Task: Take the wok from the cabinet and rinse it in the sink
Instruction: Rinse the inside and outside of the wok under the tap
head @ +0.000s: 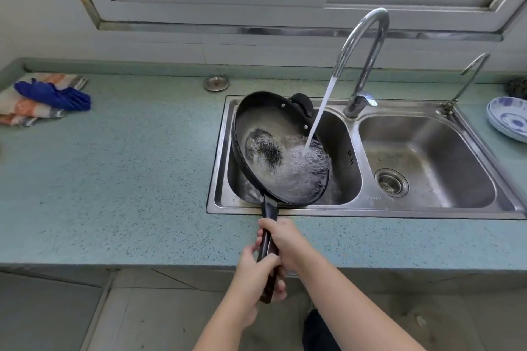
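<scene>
A black wok (262,120) sits tilted over the left basin of the steel sink (427,212), its long dark handle reaching out over the counter edge. Both hands grip that handle: my right hand (285,239) is nearer the wok, and my left hand (255,273) holds the handle's end. A stream of water from the tall curved faucet (368,45) falls into the wok and foams white across its lower right side. Water spills from the wok into the basin.
The right basin (422,151) has an open drain strainer. A smaller tap (467,77) stands at the sink's back right. A blue-and-white plate (507,120) lies at the far right; a folded cloth with a blue rag (45,97) lies at left. Round metal cap (216,83) behind sink.
</scene>
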Motion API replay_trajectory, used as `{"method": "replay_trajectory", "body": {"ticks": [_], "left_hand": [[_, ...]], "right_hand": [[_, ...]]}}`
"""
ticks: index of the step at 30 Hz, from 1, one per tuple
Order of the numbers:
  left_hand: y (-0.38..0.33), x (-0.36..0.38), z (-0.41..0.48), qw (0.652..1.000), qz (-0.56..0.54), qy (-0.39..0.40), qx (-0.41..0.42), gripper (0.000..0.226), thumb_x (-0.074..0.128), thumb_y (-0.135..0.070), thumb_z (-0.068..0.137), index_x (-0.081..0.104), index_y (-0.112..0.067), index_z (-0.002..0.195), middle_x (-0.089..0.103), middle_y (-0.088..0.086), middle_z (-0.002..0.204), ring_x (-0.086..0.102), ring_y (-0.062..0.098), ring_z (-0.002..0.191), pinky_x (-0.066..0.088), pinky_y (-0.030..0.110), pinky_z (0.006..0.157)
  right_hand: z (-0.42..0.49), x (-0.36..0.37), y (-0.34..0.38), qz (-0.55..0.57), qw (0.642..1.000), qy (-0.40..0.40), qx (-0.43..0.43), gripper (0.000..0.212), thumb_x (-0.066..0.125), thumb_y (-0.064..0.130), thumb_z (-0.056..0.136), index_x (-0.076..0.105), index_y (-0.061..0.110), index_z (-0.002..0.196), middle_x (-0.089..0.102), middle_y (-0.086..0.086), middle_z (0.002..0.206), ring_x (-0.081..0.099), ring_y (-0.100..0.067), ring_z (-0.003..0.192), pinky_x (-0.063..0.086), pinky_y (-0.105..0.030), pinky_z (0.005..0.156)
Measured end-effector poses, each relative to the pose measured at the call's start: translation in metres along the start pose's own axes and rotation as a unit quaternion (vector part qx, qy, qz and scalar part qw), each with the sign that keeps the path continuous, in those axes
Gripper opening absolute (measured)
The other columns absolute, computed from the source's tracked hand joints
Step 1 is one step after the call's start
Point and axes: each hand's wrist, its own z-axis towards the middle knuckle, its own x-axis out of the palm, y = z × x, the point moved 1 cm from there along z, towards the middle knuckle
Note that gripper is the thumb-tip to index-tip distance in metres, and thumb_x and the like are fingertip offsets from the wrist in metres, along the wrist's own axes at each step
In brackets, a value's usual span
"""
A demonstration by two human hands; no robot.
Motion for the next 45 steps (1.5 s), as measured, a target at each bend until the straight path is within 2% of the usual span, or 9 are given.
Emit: {"method": "replay_trajectory", "body": {"ticks": [3,10,13,15,17,23,26,35,45], "left_hand": [[-0.002,-0.004,-0.005,0.995,-0.069,0.065,-0.029,0.018,0.042,0.002,0.086,0.043,-0.015,0.093,0.047,-0.001,0.047,0.034,0.007,0.031,0.029,0.014,0.033],[-0.007,0.004,-0.008,0.990,0.115,-0.055,0.067,0.024,0.046,0.002,0.077,0.043,-0.017,0.091,0.046,0.002,0.056,0.040,0.012,0.035,0.032,0.021,0.038],[-0.010,0.001,-0.013,0.954,0.249,-0.123,0.114,0.040,0.052,-0.007,0.080,0.042,-0.020,0.116,0.059,-0.002,0.081,0.060,0.022,0.074,0.039,0.027,0.055],[-0.009,-0.001,-0.014,0.934,0.301,-0.155,0.112,0.061,0.052,-0.012,0.084,0.027,-0.014,0.139,0.064,0.009,0.110,0.058,0.030,0.106,0.041,0.029,0.072],[-0.011,0.000,-0.013,0.920,0.340,-0.168,0.104,0.070,0.051,-0.014,0.087,0.013,-0.007,0.146,0.059,0.014,0.126,0.055,0.031,0.116,0.042,0.031,0.081],[-0.027,0.024,0.001,0.905,0.387,-0.150,0.094,0.056,0.048,-0.014,0.086,0.021,-0.002,0.134,0.063,0.014,0.117,0.059,0.032,0.107,0.045,0.035,0.078],[-0.013,0.027,0.000,0.908,0.386,-0.146,0.078,0.070,0.049,-0.016,0.087,0.009,-0.001,0.143,0.059,0.010,0.127,0.056,0.029,0.116,0.045,0.033,0.087],[0.008,0.034,-0.013,0.929,0.322,-0.164,0.082,0.067,0.051,-0.020,0.087,0.013,-0.012,0.142,0.055,0.004,0.134,0.051,0.027,0.122,0.040,0.030,0.092],[0.019,0.042,-0.028,0.923,0.295,-0.222,0.107,0.047,0.057,-0.019,0.082,0.030,-0.035,0.118,0.066,0.002,0.117,0.058,0.025,0.113,0.037,0.029,0.075]], "right_hand": [[-0.002,0.004,0.000,0.048,0.998,0.028,0.000,0.032,0.043,0.001,0.088,0.042,0.009,0.057,0.042,-0.006,0.054,0.045,-0.010,0.035,0.037,-0.022,0.043],[-0.003,0.003,0.004,0.173,0.978,0.115,0.029,0.028,0.038,0.004,0.087,0.037,0.013,0.061,0.041,0.003,0.041,0.038,-0.008,0.033,0.035,-0.018,0.036],[-0.004,0.007,0.004,0.187,0.973,0.132,0.037,0.024,0.037,0.002,0.087,0.040,0.013,0.066,0.038,0.005,0.041,0.036,-0.007,0.032,0.034,-0.016,0.036],[-0.005,0.009,0.003,0.109,0.987,0.113,0.039,0.026,0.040,0.001,0.085,0.040,0.013,0.062,0.038,0.003,0.043,0.037,-0.008,0.034,0.036,-0.019,0.040],[-0.003,0.011,0.004,-0.002,0.999,0.049,0.022,0.028,0.044,-0.001,0.084,0.040,0.011,0.060,0.039,-0.003,0.048,0.038,-0.012,0.039,0.037,-0.022,0.043],[0.013,0.000,0.012,-0.050,0.996,-0.072,-0.022,0.027,0.051,0.005,0.090,0.040,0.011,0.066,0.040,0.001,0.039,0.034,-0.004,0.023,0.028,-0.012,0.031],[0.008,-0.006,0.003,-0.007,0.998,-0.055,-0.033,0.033,0.045,-0.001,0.092,0.033,0.014,0.065,0.032,-0.001,0.047,0.030,-0.002,0.025,0.027,-0.014,0.030],[-0.004,-0.015,-0.011,0.026,0.998,-0.004,-0.059,0.028,0.040,-0.005,0.090,0.034,0.013,0.069,0.031,0.000,0.051,0.030,-0.007,0.039,0.031,-0.019,0.036],[-0.015,-0.021,-0.017,0.068,0.991,0.075,-0.087,0.019,0.044,-0.001,0.092,0.040,0.009,0.077,0.034,0.003,0.052,0.031,-0.006,0.040,0.036,-0.019,0.037]]}}
